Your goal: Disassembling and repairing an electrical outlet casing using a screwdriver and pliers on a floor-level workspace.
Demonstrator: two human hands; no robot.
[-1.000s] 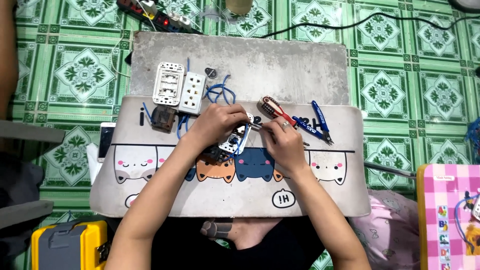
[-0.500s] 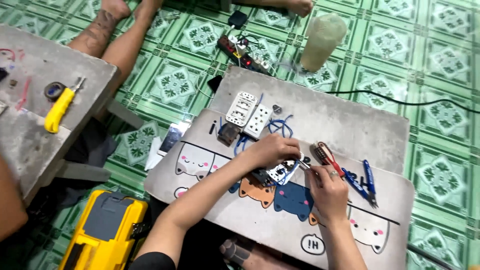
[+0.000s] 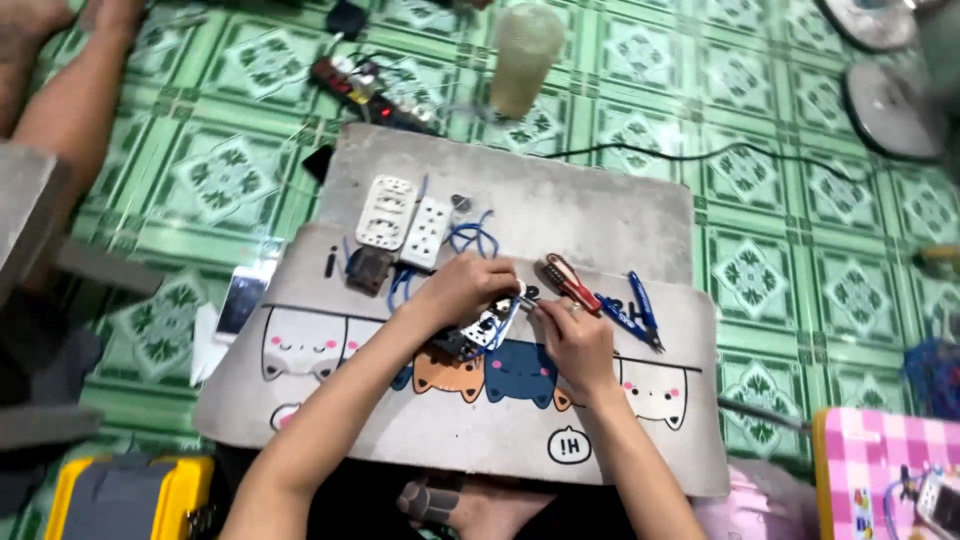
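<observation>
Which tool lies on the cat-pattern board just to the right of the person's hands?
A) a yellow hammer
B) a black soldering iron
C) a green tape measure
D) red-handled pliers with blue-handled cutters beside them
D: the red-handled pliers lie just beyond the right hand, with the blue-handled cutters beside them on the cat-pattern board.

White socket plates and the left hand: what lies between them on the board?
In the head view, blue wires and a dark socket part lie between the white socket plates and the left hand.

Matt cloth mat (image 3: 420, 430), rough concrete slab (image 3: 560, 205), glossy tile floor (image 3: 230, 180).
</observation>
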